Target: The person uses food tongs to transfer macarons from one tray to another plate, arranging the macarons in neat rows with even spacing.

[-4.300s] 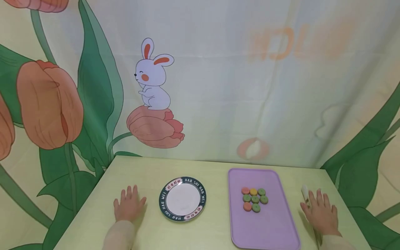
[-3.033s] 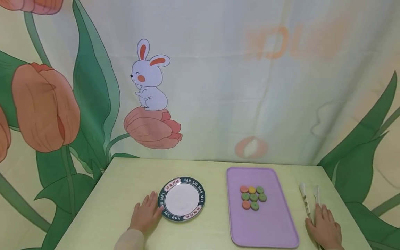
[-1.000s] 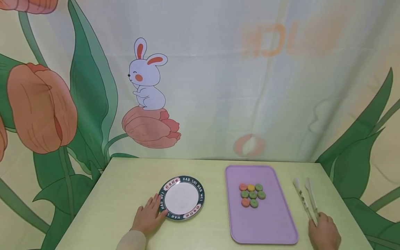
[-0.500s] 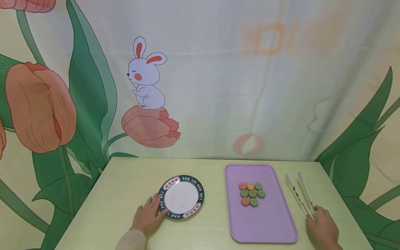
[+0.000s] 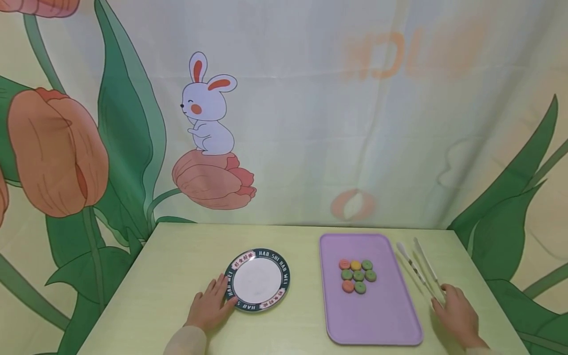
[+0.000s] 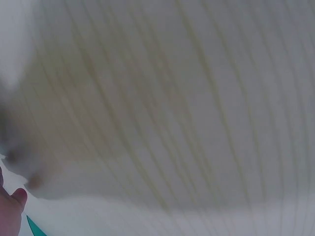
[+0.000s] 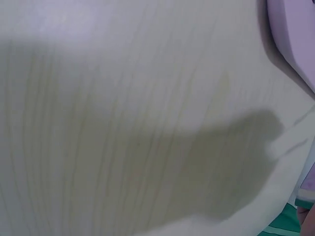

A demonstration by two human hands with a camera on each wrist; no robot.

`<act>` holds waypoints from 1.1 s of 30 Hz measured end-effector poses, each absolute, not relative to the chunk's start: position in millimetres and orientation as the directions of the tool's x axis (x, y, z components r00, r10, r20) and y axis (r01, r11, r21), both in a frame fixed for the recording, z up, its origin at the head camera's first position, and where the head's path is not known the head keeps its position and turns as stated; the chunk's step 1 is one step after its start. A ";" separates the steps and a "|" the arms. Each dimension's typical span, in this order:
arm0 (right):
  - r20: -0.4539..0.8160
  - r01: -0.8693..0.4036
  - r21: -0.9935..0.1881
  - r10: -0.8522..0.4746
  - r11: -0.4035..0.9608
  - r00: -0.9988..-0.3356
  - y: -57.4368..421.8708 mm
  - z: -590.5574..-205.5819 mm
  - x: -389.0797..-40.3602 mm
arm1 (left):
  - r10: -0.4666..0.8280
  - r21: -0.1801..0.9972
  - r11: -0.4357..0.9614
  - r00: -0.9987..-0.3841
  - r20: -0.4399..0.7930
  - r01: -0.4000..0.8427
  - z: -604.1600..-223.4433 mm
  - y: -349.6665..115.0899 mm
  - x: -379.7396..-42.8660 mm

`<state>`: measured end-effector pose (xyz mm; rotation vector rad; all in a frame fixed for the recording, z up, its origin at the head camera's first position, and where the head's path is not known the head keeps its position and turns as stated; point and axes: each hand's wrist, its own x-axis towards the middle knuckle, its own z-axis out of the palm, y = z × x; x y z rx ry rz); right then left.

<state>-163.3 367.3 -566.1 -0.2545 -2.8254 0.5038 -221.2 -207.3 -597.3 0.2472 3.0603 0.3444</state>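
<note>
My left hand (image 5: 208, 303) rests against the near-left rim of a round plate (image 5: 257, 281), white inside with a dark green lettered border. Its thumb lies over the border and its fingers lie fairly straight along the left edge. My right hand (image 5: 458, 310) grips slim tongs (image 5: 416, 269) with two pale arms, one dark-patterned; their tips stand apart, pointing away beside the tray. Several small round pieces (image 5: 358, 275), green, red and yellow, sit close together on a purple tray (image 5: 372, 320). In the left wrist view only a bit of my left hand (image 6: 12, 206) shows.
The pale yellow table (image 5: 293, 315) carries the plate left of the tray. Behind its far edge hangs a cloth backdrop (image 5: 301, 123) printed with a rabbit and tulips. In the right wrist view the tray's corner (image 7: 295, 34) appears at the upper right.
My left hand has moved right onto the plate's rim and stayed there. My right hand first rested over the tongs, then gripped them; their tips have swung left toward the tray.
</note>
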 end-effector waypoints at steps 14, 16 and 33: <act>0.238 0.054 -0.336 0.140 0.940 -0.961 358.7 -552.9 -167.1 | 0.172 0.225 0.961 -0.985 -0.029 0.161 -599.3 -207.3 -222.8; 0.224 0.048 -0.327 0.127 0.944 -0.966 358.0 -551.3 -168.5 | 0.173 0.224 0.961 -0.985 -0.027 0.162 -599.4 -207.7 -222.9; 0.167 -0.007 -0.313 0.048 0.950 -0.985 347.6 -545.7 -175.3 | 0.163 0.222 0.963 -0.986 -0.023 0.153 -596.2 -211.1 -226.5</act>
